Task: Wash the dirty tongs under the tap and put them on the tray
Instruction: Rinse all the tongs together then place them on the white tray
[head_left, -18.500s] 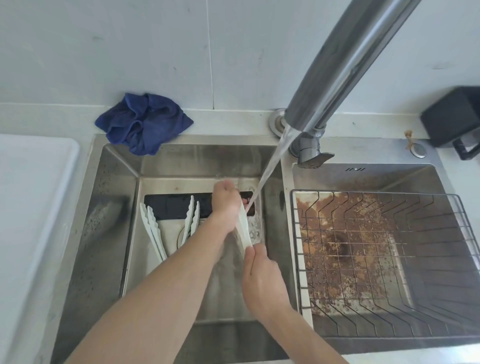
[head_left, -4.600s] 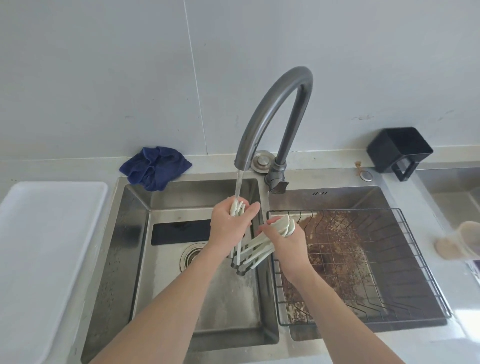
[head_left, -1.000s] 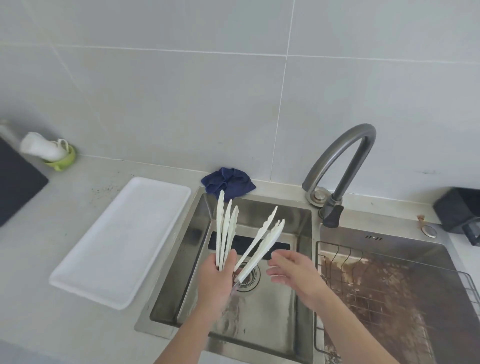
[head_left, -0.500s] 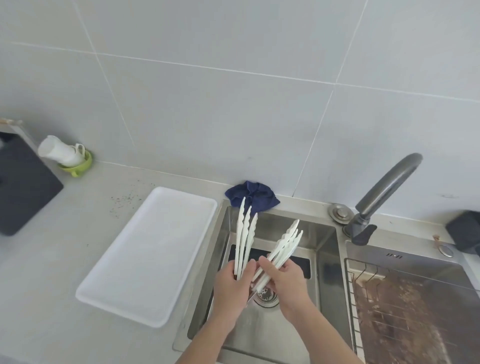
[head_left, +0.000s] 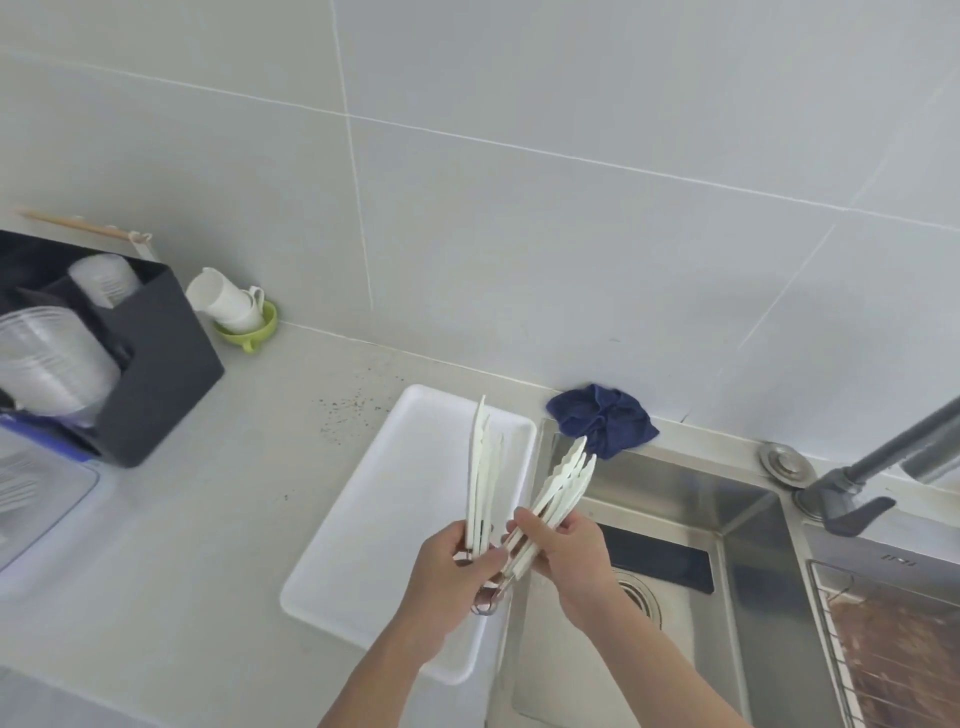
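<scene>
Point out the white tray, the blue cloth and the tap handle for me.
white tray (head_left: 395, 525), head view, bare middle of its floor.
blue cloth (head_left: 602, 421), head view, centre of the crumpled fabric.
tap handle (head_left: 857, 514), head view, the dark lever.

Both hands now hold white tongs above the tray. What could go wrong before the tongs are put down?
1. The left hand grips one bundle of tongs only at the hinge end, so the wet pieces might slip out.
2. The right hand holds a second bundle over the edge between white tray and sink; released early, it may fall back into the sink.
</scene>
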